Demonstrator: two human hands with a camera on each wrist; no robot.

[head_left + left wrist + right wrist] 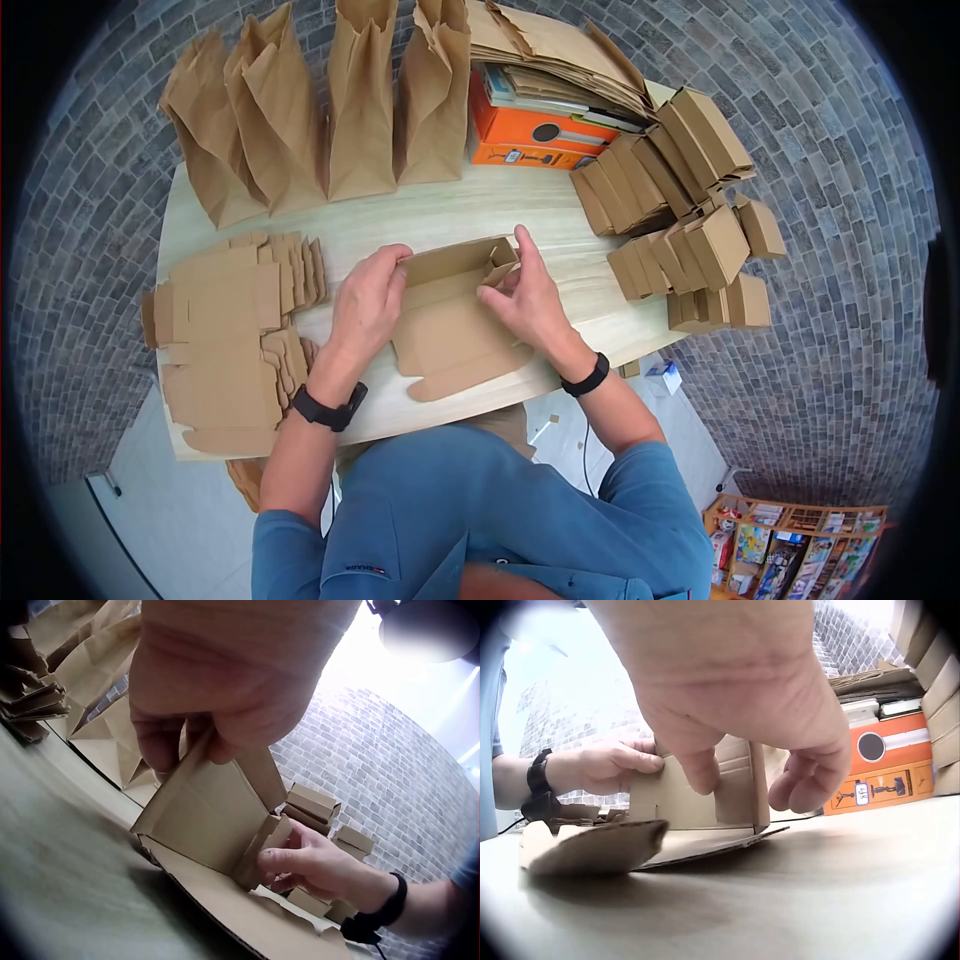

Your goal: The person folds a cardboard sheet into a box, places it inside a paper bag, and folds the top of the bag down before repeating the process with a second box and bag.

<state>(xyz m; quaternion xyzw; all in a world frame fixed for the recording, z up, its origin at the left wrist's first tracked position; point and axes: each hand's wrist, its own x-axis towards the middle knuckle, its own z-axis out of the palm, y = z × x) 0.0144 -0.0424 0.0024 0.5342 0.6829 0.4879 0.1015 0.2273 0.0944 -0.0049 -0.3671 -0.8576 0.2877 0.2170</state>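
Observation:
A partly folded brown cardboard box (460, 345) lies on the table in front of the person, its back wall raised and its front panel flat. My left hand (368, 300) pinches the top edge of a raised wall (206, 806) at the left end, thumb and fingers on either side. At the right end, my right hand (530, 295) holds the folded corner flap (262, 844). Its thumb (699, 771) presses on the inner side while the other fingers stay outside the box. A rounded front flap (600, 851) tilts up from the near edge.
Flat unfolded cartons (225, 320) are stacked at the left. Open paper bags (360, 110) stand along the back, beside an orange box (540, 130) topped with folded bags. Several small finished boxes (690, 240) are piled at the right. The table edge (640, 350) runs close by the right forearm.

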